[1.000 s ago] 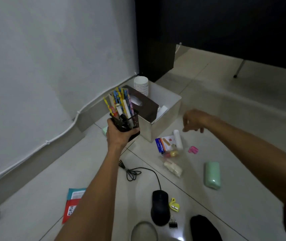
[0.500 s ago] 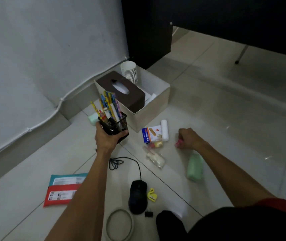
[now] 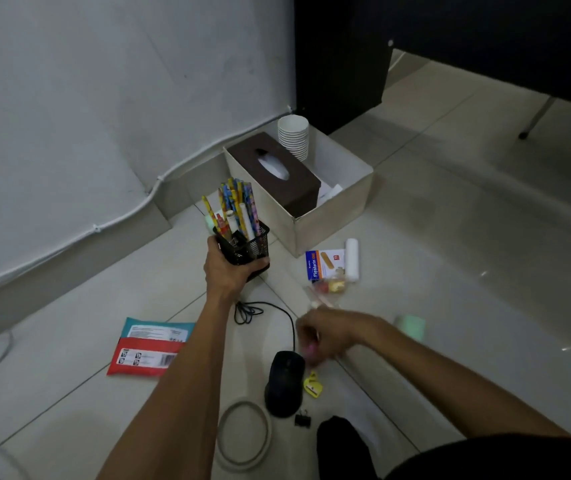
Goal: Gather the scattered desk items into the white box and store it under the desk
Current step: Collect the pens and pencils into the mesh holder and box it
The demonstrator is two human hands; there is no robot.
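Black mesh pen holder gripped in left hand, beside white box edge

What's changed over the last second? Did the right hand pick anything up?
Yes. The right hand reached down to the small pink item near the green case, closed its grip on it and has swung back toward the mouse; motion blur hides detail. The left hand keeps holding the mesh pen holder beside the white box. The floor items are otherwise unmoved.
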